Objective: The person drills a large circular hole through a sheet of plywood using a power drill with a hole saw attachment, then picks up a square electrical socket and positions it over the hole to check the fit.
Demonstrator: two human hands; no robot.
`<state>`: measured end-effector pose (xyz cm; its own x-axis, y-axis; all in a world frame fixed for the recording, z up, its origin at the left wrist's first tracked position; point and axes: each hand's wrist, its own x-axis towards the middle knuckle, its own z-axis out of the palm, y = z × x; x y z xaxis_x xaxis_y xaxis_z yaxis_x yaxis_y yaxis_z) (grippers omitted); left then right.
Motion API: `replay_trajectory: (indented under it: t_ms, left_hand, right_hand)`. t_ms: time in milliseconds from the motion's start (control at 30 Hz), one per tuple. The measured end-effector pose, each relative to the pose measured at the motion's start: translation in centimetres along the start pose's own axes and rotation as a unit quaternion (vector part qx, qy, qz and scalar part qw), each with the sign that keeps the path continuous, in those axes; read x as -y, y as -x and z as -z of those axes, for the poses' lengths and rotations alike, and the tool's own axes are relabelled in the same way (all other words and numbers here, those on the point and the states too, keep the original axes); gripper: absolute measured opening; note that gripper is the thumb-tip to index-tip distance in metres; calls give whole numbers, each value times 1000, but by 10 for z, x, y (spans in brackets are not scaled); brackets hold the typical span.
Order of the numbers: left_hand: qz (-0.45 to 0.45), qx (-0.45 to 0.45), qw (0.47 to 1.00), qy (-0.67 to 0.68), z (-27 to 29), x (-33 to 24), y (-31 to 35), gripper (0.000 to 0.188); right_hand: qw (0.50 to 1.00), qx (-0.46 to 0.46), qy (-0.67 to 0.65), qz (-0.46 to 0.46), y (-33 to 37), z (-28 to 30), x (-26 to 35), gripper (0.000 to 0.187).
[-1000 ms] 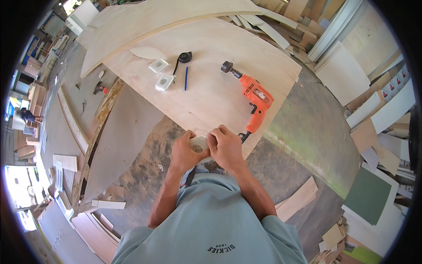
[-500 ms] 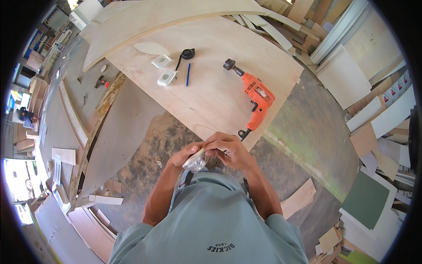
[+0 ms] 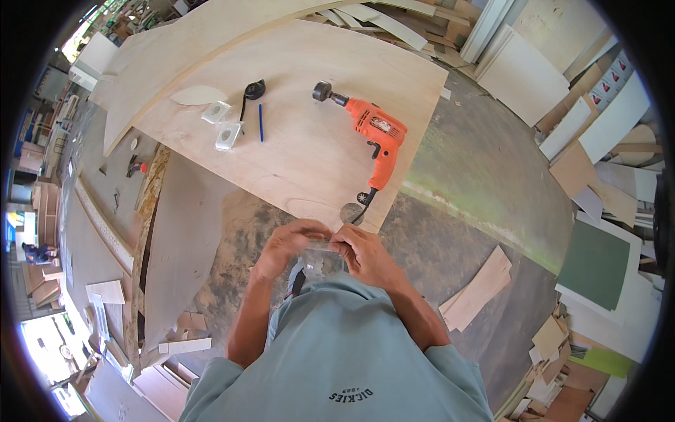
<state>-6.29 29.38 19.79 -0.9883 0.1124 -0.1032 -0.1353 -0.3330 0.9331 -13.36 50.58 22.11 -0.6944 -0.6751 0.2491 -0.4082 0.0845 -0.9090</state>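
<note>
Close to my body, a clear crinkled plastic packet [image 3: 320, 266] hangs between my hands. My right hand [image 3: 367, 257] pinches its upper edge between thumb and fingers. On its other side my left hand [image 3: 285, 247] has curled fingers, and its thumb, a little blurred, is against the packet. What the packet holds cannot be made out. Beyond my hands on the plywood board [image 3: 295, 162] lies an orange corded drill [image 3: 380, 133] with a wide round cutter in its chuck. Two packets with white parts [image 3: 227, 136], a blue pencil [image 3: 261, 123] and a black tape measure [image 3: 254, 89] lie further left.
Near the board's closest corner are a round grey spot [image 3: 351, 213], possibly a hole, and a small black round piece [image 3: 362, 198]. A strip of board [image 3: 478, 288] lies on the floor at right. Sheets and offcuts [image 3: 527, 77] lean along the right side.
The packet now hangs lower between my hands, with its upper edge stretched across. My left hand has shifted slightly left. The view has turned, so the board and drill appear further left.
</note>
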Motion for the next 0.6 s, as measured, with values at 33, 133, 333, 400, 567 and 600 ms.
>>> replay_trajectory:
  t_ms: [33,133,333,400,567,600]
  left_hand:
    - [36,15,996,-81,-19,-25,-1,23]
    - [36,-62,975,-212,-34,-21,-8,15]
    - [29,-145,968,-201,-40,12,2,6]
    - [-72,-195,940,-270,-48,10,1,6]
    - [-155,-249,922,-253,-43,-13,-3,6]
    - [-110,-250,939,-208,-38,-21,-1,6]
  right_hand:
    - [1000,-17,-5,-13,2,-1,0,11]
    - [997,-38,-28,-67,9,-5,-7,6]
    - [984,-63,-51,-160,12,-14,-9,6]
    - [972,-104,-40,-206,6,-22,4,9]
    - [947,-189,-148,-213,-14,-49,7,8]
    - [952,-183,-144,-199,-19,-51,10,5]
